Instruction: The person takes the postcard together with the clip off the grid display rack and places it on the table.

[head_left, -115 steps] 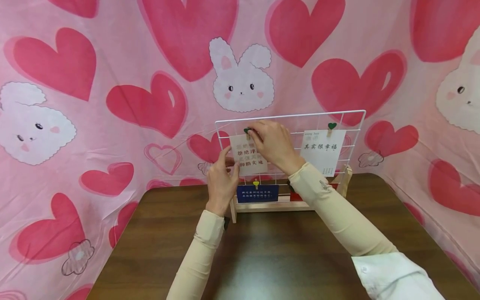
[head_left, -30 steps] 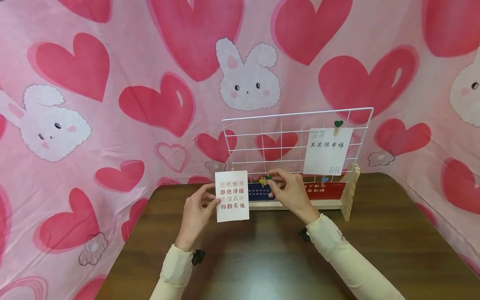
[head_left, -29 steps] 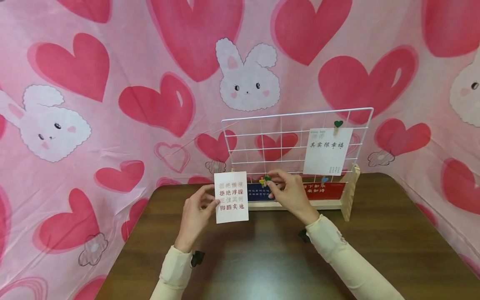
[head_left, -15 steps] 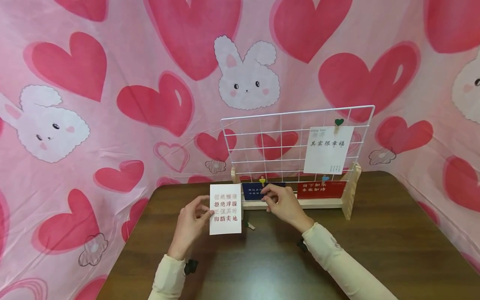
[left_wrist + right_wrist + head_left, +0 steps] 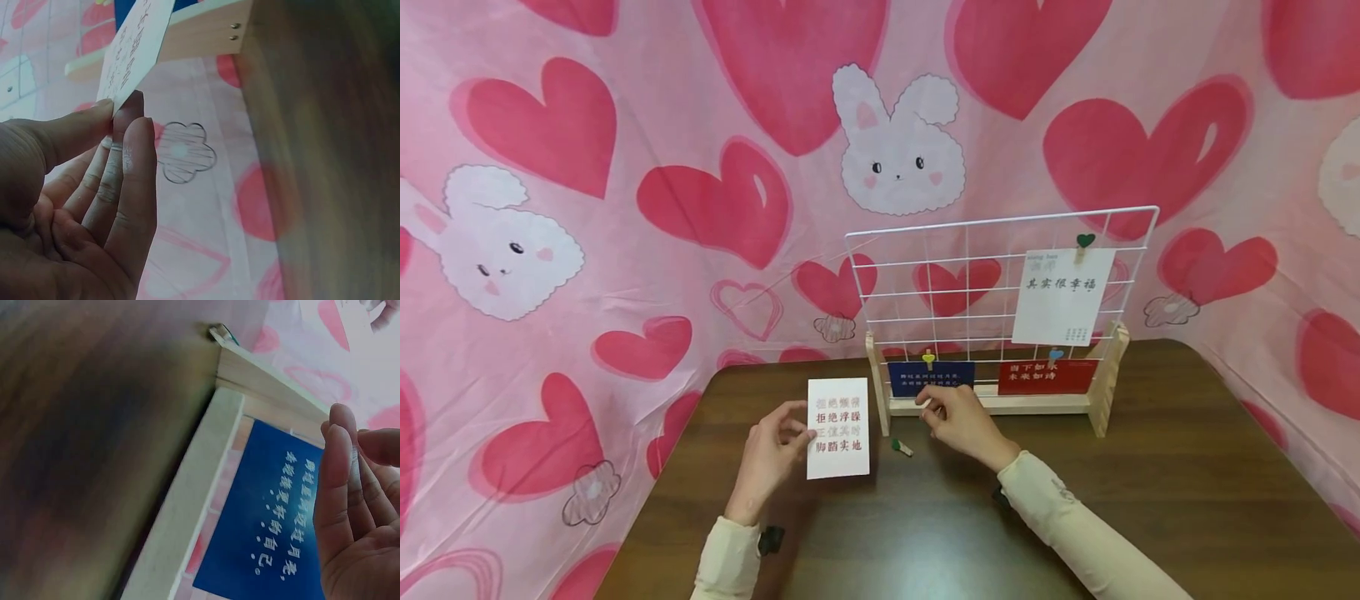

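**Card off the grid, clip dropped**

The left hand (image 5: 771, 454) pinches the white card (image 5: 838, 428) by its left edge, now lowered from the wire grid (image 5: 992, 283) toward the surface (image 5: 1150, 500). The right hand (image 5: 958, 421) has let go: relaxed fingers (image 5: 337, 481) empty, the green clip (image 5: 901, 447) lying just left of them. The card is unpinned.

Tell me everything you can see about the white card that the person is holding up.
The white card is a flat upright rectangle that looks like stiff paper, printed with four rows of red characters, some faded. The left hand pinches its left edge between thumb and fingers, holding it above the brown table, left of the wire grid stand and apart from it. Nothing else touches it.
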Action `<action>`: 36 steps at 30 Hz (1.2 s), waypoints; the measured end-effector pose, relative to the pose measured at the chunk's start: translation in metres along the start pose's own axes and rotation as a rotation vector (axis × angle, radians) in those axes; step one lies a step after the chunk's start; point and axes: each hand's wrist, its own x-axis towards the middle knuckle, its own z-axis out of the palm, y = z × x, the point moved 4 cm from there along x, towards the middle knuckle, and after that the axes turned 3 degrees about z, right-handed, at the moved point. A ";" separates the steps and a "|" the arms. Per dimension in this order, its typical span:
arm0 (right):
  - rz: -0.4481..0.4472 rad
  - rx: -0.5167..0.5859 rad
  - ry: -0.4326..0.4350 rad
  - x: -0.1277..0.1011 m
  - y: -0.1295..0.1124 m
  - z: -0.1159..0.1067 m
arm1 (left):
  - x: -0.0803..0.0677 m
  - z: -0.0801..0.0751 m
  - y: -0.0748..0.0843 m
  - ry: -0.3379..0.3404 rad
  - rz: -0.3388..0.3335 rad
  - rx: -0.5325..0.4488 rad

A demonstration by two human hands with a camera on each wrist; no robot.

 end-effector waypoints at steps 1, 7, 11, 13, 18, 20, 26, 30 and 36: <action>-0.004 -0.018 -0.008 0.000 0.000 0.003 | -0.001 0.000 -0.003 -0.001 -0.001 0.004; -0.011 -0.146 -0.059 0.002 0.001 0.021 | -0.005 0.001 -0.019 -0.019 -0.054 0.022; 0.030 -0.198 -0.120 0.003 0.001 0.032 | -0.007 0.002 -0.030 -0.051 -0.101 0.021; 0.047 -0.233 -0.144 0.003 0.001 0.037 | -0.008 0.003 -0.036 -0.064 -0.113 0.029; 0.059 -0.334 -0.153 0.004 0.005 0.048 | -0.008 0.004 -0.050 -0.095 -0.147 0.060; 0.077 -0.358 -0.150 0.005 0.006 0.051 | -0.009 0.006 -0.054 -0.107 -0.162 0.063; 0.154 -0.396 -0.160 0.004 0.008 0.058 | -0.009 0.007 -0.061 -0.132 -0.183 0.076; 0.175 -0.435 -0.158 0.004 0.006 0.060 | -0.010 0.007 -0.065 -0.150 -0.189 0.110; 0.191 -0.482 -0.144 0.007 0.002 0.062 | -0.013 0.009 -0.071 -0.192 -0.177 0.138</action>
